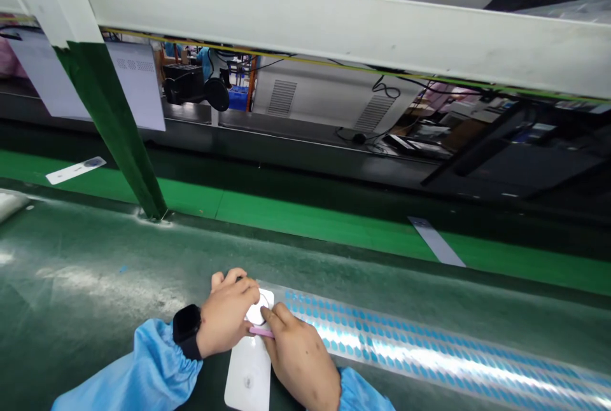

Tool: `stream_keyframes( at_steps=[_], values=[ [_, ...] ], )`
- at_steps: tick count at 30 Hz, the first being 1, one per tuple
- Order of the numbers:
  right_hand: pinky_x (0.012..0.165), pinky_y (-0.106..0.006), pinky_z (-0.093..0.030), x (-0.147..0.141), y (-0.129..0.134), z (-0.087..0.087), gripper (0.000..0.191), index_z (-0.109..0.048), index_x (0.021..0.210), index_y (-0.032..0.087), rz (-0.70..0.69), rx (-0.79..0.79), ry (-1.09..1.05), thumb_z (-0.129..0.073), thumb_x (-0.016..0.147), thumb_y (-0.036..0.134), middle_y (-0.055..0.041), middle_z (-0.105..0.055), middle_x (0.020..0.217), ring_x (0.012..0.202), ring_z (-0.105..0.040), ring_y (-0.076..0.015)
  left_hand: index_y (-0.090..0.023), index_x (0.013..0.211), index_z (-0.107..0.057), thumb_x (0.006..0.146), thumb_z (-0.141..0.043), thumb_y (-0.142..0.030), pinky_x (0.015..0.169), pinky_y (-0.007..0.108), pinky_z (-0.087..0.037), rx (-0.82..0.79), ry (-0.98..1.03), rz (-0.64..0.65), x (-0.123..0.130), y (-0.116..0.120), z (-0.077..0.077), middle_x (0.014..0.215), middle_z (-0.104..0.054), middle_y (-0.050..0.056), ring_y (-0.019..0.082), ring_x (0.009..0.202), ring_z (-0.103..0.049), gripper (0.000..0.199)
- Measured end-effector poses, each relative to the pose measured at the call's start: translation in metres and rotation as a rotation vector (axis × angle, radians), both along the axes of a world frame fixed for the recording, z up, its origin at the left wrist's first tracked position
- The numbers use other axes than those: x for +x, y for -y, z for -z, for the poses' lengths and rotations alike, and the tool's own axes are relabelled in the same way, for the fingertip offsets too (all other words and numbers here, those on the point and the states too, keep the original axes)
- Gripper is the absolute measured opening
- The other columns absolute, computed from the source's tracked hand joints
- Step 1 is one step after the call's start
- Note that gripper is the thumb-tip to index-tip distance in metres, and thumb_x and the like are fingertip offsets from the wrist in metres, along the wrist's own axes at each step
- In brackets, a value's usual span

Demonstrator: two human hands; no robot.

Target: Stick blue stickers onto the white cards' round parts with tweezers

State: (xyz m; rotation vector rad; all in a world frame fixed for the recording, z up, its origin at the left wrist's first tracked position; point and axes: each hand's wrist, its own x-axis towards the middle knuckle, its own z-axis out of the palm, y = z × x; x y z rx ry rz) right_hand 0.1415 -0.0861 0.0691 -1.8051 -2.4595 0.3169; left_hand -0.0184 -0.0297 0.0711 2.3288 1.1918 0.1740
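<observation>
A small white film tab [265, 301], marked with a thin dark ring, sits between both hands at the near edge of the bench. Left hand [229, 312] (black smartwatch at the wrist): fingers together, curled over the tab. Right hand [298, 357]: fingers together on a pink strip [261, 332] below it. At 6 o'clock, a white pad [248, 376] lies partly under the hands. At 3 o'clock, a clear film strip [405, 347] of blue dots runs along the green bench mat [95, 271]. At 11 o'clock, a green-wrapped post [109, 131] meets a white overhead beam [334, 23], which crosses and obstructs the view beyond.
</observation>
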Motion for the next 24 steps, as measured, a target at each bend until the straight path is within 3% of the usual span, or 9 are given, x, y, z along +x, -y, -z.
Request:
stream_keyframes(
  at_steps=[5,11,16,21,24],
  values=[
    [0.061,-0.027,-0.047,-0.0036,0.0004,-0.0028,0.025,-0.067,0.098,0.020,0.000,-0.031,0.056,-0.051,0.082,0.009,-0.0053,-0.067,0.091,0.073,-0.067,-0.0194,-0.022,0.089,-0.055,0.071,-0.076,-0.029,0.089,0.042,-0.027,0.013,0.009,-0.022,0.0000,0.0002,0.0003,0.117,-0.059,0.000,0.027,0.119,-0.039,0.028],
    [0.062,-0.028,-0.047,-0.0041,0.0009,-0.0017,0.034,-0.062,0.114,0.018,-0.008,-0.001,0.047,-0.052,0.082,0.009,-0.0057,-0.067,0.096,0.076,-0.068,-0.0198,-0.022,0.090,-0.055,0.072,-0.076,-0.031,0.088,0.042,-0.027,0.009,0.004,-0.010,-0.0004,-0.0005,-0.0030,0.117,-0.058,0.002,0.027,0.118,-0.039,0.029],
    [0.060,-0.029,-0.046,-0.0040,0.0019,-0.0018,0.021,-0.067,0.096,0.020,-0.006,-0.011,0.036,-0.053,0.083,0.011,-0.0043,-0.066,0.089,0.073,-0.067,-0.0204,-0.022,0.088,-0.053,0.070,-0.077,-0.026,0.086,0.041,-0.027,0.004,-0.015,-0.013,0.0004,-0.0018,-0.0031,0.115,-0.058,-0.001,0.026,0.117,-0.039,0.029],
    [0.062,-0.029,-0.046,-0.0039,0.0009,-0.0029,0.031,-0.061,0.114,0.019,-0.003,-0.022,0.018,-0.053,0.085,0.012,-0.0053,-0.066,0.095,0.078,-0.067,-0.0203,-0.022,0.087,-0.053,0.071,-0.075,-0.030,0.085,0.040,-0.027,0.005,-0.010,-0.012,0.0007,-0.0018,-0.0030,0.113,-0.057,0.000,0.026,0.115,-0.040,0.029],
    [0.063,-0.027,-0.046,-0.0044,-0.0005,-0.0049,0.023,-0.065,0.103,0.022,0.002,-0.059,0.019,-0.052,0.086,0.014,-0.0039,-0.066,0.093,0.077,-0.067,-0.0193,-0.022,0.085,-0.051,0.071,-0.075,-0.025,0.084,0.039,-0.027,-0.008,-0.019,-0.023,0.0006,-0.0017,-0.0034,0.113,-0.057,-0.001,0.025,0.115,-0.040,0.028]
  ],
)
